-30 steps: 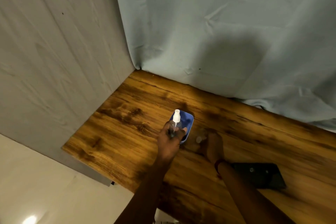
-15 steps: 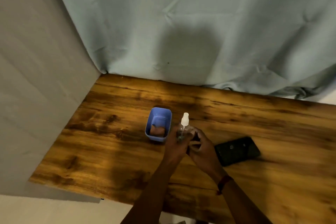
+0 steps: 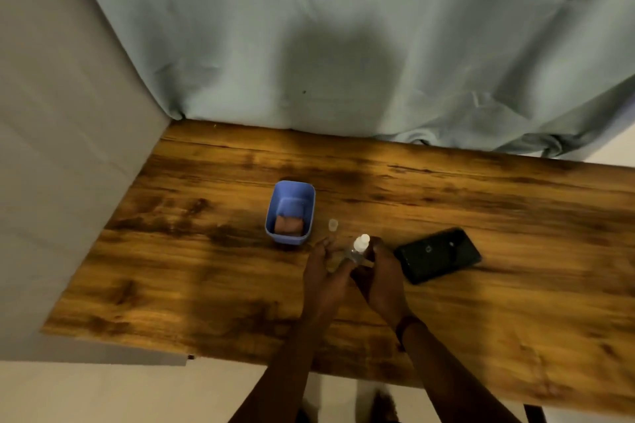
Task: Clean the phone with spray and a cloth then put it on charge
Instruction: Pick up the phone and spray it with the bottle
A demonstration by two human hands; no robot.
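Note:
A small clear spray bottle (image 3: 358, 246) with a white nozzle stands upright between my two hands, above the table's middle. My left hand (image 3: 325, 276) holds its body from the left, and my right hand (image 3: 382, 273) curls round it from the right. The bottle's clear cap (image 3: 332, 224) stands on the wood just behind my left fingers. The black phone (image 3: 437, 254) lies flat on the wooden table (image 3: 206, 271), right of my right hand and untouched. An orange-pink folded cloth (image 3: 289, 225) lies inside a blue plastic bin (image 3: 277, 213) to the left of the bottle.
A pale blue-green curtain (image 3: 343, 45) hangs along the table's far edge. A grey wall panel (image 3: 62, 148) borders the table on the left. The near edge of the table runs just below my forearms, with light floor beneath.
The bottle has moved right, from in front of the blue bin toward the phone. My right hand has joined my left on it. The clear cap now stands on the table.

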